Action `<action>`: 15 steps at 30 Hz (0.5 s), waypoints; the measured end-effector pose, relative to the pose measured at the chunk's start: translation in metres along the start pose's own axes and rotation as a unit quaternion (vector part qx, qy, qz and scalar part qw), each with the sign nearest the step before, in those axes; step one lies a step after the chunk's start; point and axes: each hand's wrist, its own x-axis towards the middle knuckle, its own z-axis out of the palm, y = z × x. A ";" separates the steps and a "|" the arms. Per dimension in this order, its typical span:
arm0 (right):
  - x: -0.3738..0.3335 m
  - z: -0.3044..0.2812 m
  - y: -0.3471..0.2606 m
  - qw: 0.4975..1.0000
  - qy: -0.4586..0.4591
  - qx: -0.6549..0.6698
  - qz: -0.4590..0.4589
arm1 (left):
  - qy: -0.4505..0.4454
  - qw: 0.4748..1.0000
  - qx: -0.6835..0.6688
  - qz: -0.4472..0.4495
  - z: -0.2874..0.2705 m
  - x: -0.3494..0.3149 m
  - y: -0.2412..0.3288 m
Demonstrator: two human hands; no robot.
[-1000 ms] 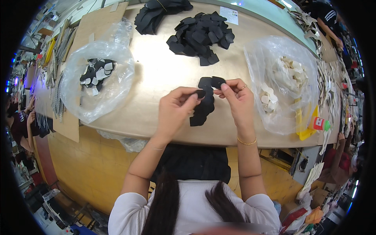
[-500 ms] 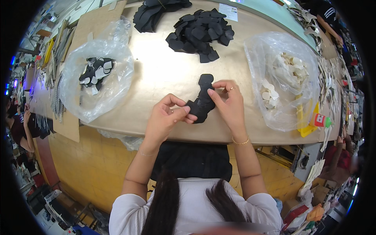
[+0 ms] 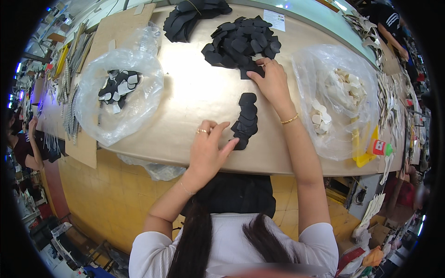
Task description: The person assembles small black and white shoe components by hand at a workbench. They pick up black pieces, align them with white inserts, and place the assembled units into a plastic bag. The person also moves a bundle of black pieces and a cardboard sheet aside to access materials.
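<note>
A short overlapping row of flat black cut pieces (image 3: 248, 113) with rounded ends lies on the table in front of me. My left hand (image 3: 208, 143) is beside the row's near end, fingers apart, with the thumb tip at the lowest piece. Farther off, my right hand (image 3: 273, 81) reaches the near edge of a loose heap of black pieces (image 3: 241, 41). Its thumb and fingers close around a black piece (image 3: 258, 71) there; the fingers partly cover it. Their material cannot be made out.
Left of me stands an open clear plastic bag (image 3: 88, 111) with black and white pieces; another plastic bag (image 3: 301, 92) with cream pieces is at the right. A yellow tray (image 3: 364, 160) and red bottle with green cap (image 3: 379, 148) sit beside it. Fanned black pieces (image 3: 185, 23) lie at the back.
My right hand has left the black row and moved away from me to the heap. My left hand has loosened its hold on the row's near end, and its fingers have spread.
</note>
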 end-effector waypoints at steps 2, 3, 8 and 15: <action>-0.002 -0.004 -0.001 1.000 -0.004 0.023 0.020 | 0.022 0.997 0.020 0.076 -0.005 0.020 -0.005; -0.003 -0.007 -0.001 0.999 -0.010 0.044 0.031 | 0.033 0.992 0.029 0.114 -0.005 0.034 -0.008; -0.020 -0.029 0.006 0.964 -0.078 0.213 0.135 | 0.032 0.977 -0.039 0.208 0.010 0.119 -0.013; -0.069 -0.059 -0.005 0.921 -0.062 0.359 0.140 | 0.014 0.984 -0.029 0.178 0.030 0.128 -0.010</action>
